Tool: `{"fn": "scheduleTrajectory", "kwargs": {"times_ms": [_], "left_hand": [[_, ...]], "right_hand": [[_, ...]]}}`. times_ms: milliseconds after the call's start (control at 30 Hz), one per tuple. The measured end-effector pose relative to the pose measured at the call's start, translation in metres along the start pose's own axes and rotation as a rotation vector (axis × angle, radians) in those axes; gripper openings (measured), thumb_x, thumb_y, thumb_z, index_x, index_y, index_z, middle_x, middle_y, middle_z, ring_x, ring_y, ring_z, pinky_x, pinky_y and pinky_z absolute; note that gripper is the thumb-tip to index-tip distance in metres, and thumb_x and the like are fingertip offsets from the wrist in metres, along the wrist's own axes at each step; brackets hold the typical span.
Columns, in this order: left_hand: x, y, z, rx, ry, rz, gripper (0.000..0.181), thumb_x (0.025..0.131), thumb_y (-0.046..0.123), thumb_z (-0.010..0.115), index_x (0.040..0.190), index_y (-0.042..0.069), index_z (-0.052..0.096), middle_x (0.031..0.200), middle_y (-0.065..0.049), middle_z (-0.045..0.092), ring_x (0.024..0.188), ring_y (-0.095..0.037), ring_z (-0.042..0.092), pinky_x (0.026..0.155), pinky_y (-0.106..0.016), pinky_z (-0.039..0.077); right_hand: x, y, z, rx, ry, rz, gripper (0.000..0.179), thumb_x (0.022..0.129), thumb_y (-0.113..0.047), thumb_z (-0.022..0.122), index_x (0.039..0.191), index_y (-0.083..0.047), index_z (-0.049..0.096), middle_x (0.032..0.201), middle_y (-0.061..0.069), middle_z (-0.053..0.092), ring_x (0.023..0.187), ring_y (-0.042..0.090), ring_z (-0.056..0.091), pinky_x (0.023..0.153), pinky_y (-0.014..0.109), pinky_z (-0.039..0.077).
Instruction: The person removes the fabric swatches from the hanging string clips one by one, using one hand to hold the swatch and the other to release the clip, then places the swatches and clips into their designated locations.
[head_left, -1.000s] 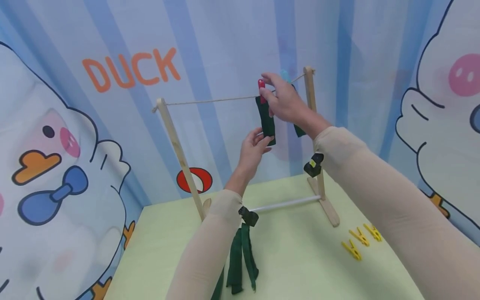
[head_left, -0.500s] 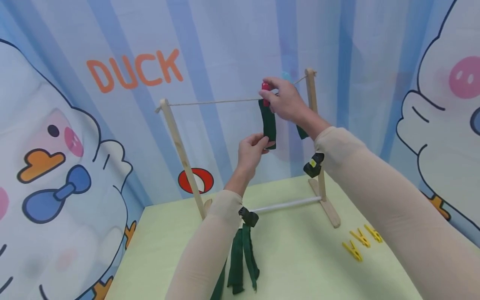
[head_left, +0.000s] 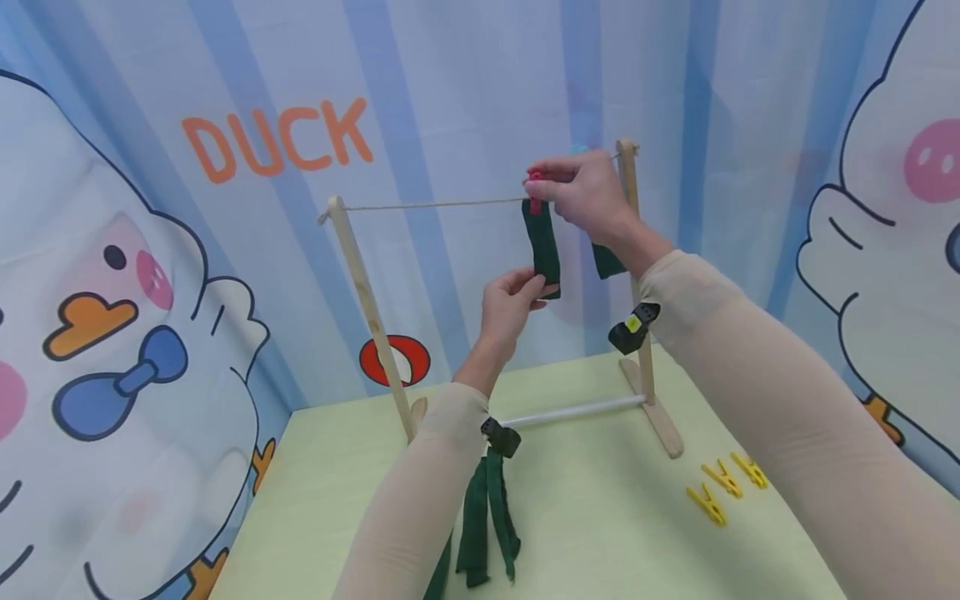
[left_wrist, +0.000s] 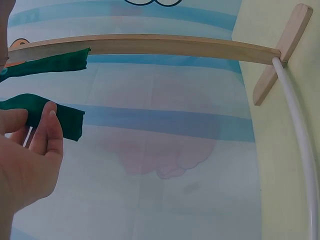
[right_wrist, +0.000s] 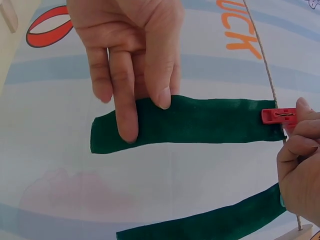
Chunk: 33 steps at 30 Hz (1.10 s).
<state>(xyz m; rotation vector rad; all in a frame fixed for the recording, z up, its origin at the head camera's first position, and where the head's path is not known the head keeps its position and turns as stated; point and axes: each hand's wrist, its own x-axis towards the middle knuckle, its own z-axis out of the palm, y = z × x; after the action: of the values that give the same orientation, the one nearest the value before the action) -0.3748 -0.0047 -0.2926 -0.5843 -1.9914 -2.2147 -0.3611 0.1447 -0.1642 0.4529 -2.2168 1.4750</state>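
Observation:
A dark green cloth strip [head_left: 545,246] hangs from the string [head_left: 435,204], with a red clothespin [right_wrist: 272,116] clipped over its top end at the string. My right hand [head_left: 592,196] pinches the clothespin's upper end between thumb and fingers. Below, my left hand [head_left: 504,315] holds the strip near its lower end, thumb on one side and fingers on the other, as the left wrist view also shows. A second green strip [right_wrist: 205,220] hangs further right on the string, partly hidden by the right hand and forearm in the head view; a bit of light blue shows at its top.
The string runs between two wooden posts [head_left: 367,304], joined low down by a white rod [head_left: 577,410]. Several green strips [head_left: 474,525] lie on the table by the left sleeve. Three yellow clothespins [head_left: 723,479] lie at the right. A duck-print curtain [head_left: 465,100] stands behind.
My right index finger has come in to the red clothespin's top, which now shows less between the fingers. The left hand keeps its hold on the strip. The head view has shifted slightly.

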Motion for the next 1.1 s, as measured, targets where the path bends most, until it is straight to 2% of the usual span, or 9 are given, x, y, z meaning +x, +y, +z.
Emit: {"fn": "scheduleTrajectory", "kwargs": {"times_ms": [100, 200, 400, 600, 667, 800, 900, 1000, 1100], "left_hand": [[0.000, 0.000, 0.000, -0.007, 0.000, 0.016, 0.024, 0.100, 0.012, 0.063, 0.118, -0.003, 0.068, 0.109, -0.015, 0.072, 0.098, -0.022, 0.072, 0.084, -0.032, 0.057], [0.000, 0.001, 0.000, -0.017, 0.000, 0.023, 0.024, 0.100, 0.011, 0.063, 0.118, -0.003, 0.068, 0.108, -0.014, 0.072, 0.098, -0.023, 0.072, 0.083, -0.032, 0.057], [-0.004, 0.000, 0.001, -0.044, -0.005, 0.012, 0.024, 0.099, 0.009, 0.064, 0.118, -0.004, 0.068, 0.111, -0.016, 0.071, 0.099, -0.026, 0.072, 0.085, -0.036, 0.057], [-0.007, -0.001, 0.000, -0.064, -0.020, 0.006, 0.025, 0.099, 0.008, 0.063, 0.121, -0.005, 0.066, 0.116, -0.017, 0.069, 0.100, -0.026, 0.072, 0.086, -0.036, 0.056], [-0.009, -0.003, -0.002, -0.066, -0.023, 0.012, 0.025, 0.099, 0.009, 0.063, 0.120, -0.005, 0.066, 0.117, -0.017, 0.068, 0.100, -0.025, 0.072, 0.087, -0.036, 0.056], [-0.017, -0.009, -0.011, -0.057, -0.006, 0.007, 0.026, 0.099, 0.008, 0.063, 0.121, -0.005, 0.065, 0.117, -0.018, 0.068, 0.100, -0.027, 0.072, 0.085, -0.035, 0.057], [-0.026, -0.013, -0.021, -0.048, 0.006, -0.013, 0.027, 0.099, 0.007, 0.063, 0.123, -0.004, 0.064, 0.118, -0.019, 0.068, 0.102, -0.031, 0.071, 0.082, -0.033, 0.058], [-0.035, -0.018, -0.031, -0.049, 0.004, -0.024, 0.028, 0.099, 0.008, 0.062, 0.125, -0.004, 0.063, 0.120, -0.020, 0.068, 0.103, -0.034, 0.070, 0.083, -0.034, 0.057], [-0.043, -0.022, -0.038, -0.053, 0.002, -0.044, 0.031, 0.100, 0.010, 0.062, 0.128, -0.003, 0.062, 0.120, -0.021, 0.068, 0.099, -0.028, 0.072, 0.084, -0.036, 0.057]], "right_hand": [[0.001, -0.003, 0.001, 0.068, 0.028, 0.000, 0.031, 0.093, -0.030, 0.072, 0.118, -0.011, 0.074, 0.107, 0.003, 0.074, 0.080, 0.021, 0.054, 0.057, 0.024, 0.043], [0.002, -0.006, 0.001, 0.139, 0.050, -0.005, 0.029, 0.091, -0.029, 0.074, 0.114, -0.010, 0.076, 0.104, 0.003, 0.074, 0.070, 0.019, 0.052, 0.053, 0.022, 0.040], [0.001, -0.008, 0.000, 0.258, 0.083, -0.001, 0.029, 0.088, -0.028, 0.077, 0.112, -0.012, 0.077, 0.105, 0.003, 0.074, 0.074, 0.019, 0.055, 0.055, 0.020, 0.042], [0.002, -0.009, -0.007, 0.565, 0.084, -0.025, 0.030, 0.081, -0.018, 0.082, 0.109, -0.008, 0.077, 0.105, 0.010, 0.074, 0.067, 0.018, 0.052, 0.046, 0.021, 0.029], [0.001, -0.009, -0.009, 0.629, 0.082, -0.046, 0.032, 0.081, -0.016, 0.082, 0.111, -0.008, 0.077, 0.108, 0.011, 0.074, 0.064, 0.017, 0.050, 0.045, 0.022, 0.028], [-0.010, -0.005, -0.013, 0.638, 0.020, -0.088, 0.034, 0.084, -0.014, 0.081, 0.116, -0.007, 0.074, 0.115, 0.012, 0.072, 0.056, 0.017, 0.042, 0.045, 0.023, 0.030], [-0.027, 0.006, -0.022, 0.562, -0.058, -0.127, 0.033, 0.088, -0.013, 0.077, 0.120, -0.006, 0.071, 0.116, 0.011, 0.071, 0.052, 0.019, 0.037, 0.045, 0.023, 0.033], [-0.047, 0.021, -0.037, 0.505, -0.109, -0.140, 0.032, 0.091, -0.010, 0.075, 0.122, -0.005, 0.070, 0.114, 0.009, 0.072, 0.051, 0.019, 0.039, 0.046, 0.022, 0.035], [-0.069, 0.039, -0.056, 0.451, -0.123, -0.113, 0.032, 0.092, -0.009, 0.072, 0.124, -0.003, 0.068, 0.109, 0.007, 0.073, 0.055, 0.018, 0.046, 0.047, 0.022, 0.038]]}}
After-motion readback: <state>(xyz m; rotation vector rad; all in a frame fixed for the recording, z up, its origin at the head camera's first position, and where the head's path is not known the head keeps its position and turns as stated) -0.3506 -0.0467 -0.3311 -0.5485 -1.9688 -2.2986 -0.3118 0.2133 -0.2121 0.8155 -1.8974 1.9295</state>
